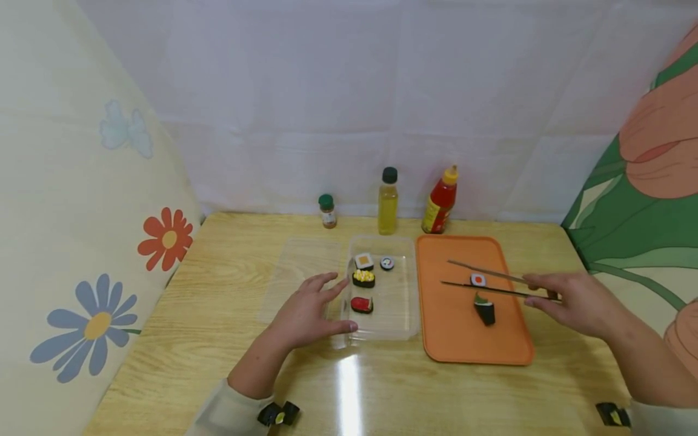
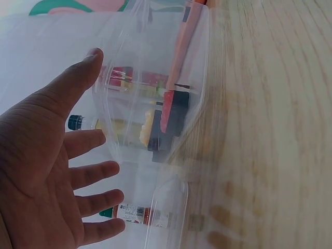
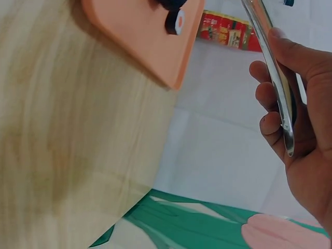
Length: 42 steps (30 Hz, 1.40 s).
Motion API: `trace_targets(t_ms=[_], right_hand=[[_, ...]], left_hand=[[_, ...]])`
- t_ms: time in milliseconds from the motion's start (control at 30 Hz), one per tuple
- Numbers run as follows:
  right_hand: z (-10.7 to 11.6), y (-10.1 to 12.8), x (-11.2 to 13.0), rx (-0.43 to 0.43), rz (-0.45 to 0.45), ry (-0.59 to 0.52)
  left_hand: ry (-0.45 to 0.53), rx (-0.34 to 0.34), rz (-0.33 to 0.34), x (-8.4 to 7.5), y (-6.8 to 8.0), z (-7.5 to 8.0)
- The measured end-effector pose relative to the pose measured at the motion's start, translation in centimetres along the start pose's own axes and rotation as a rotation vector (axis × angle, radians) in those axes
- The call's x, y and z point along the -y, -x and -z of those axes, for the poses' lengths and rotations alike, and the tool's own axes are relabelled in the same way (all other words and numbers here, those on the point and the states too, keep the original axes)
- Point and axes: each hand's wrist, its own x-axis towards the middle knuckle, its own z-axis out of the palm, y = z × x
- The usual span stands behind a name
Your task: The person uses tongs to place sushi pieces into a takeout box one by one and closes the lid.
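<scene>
My right hand (image 1: 580,303) grips metal tongs (image 1: 507,292), their arms apart over the orange tray (image 1: 463,342). Between the arms in the head view is a small sushi roll with an orange-red centre (image 1: 477,280). A dark seaweed-wrapped hand roll (image 1: 485,310) lies on the tray just below them. My left hand (image 1: 308,312), fingers spread and holding nothing, is at the left side of a clear plastic box (image 1: 395,312). Inside the box are a red-topped sushi (image 1: 362,304), a corn-topped one (image 1: 363,278), a square roll (image 1: 363,261) and a small round roll (image 1: 387,263).
A clear lid (image 1: 294,260) lies left of the box. Along the back stand a green-capped spice jar (image 1: 328,213), an oil bottle (image 1: 388,209) and a red sauce bottle (image 1: 439,203). White cloth (image 1: 327,91) hangs behind the wooden table (image 1: 218,303).
</scene>
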Motion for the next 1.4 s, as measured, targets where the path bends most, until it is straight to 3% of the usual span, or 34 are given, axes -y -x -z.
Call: trace_targets(t_ms=[767,1400], right_hand=[[-1.4,3.0,-2.5,0.083,-0.189,-0.007],[-2.2,4.7,-3.4,0.055,-0.212,0.016]], left_hand=[[0.044,0.02,0.022,0.1,-0.1,0.0],[0.057,0.027,0.024,0.1,0.1,-0.1]])
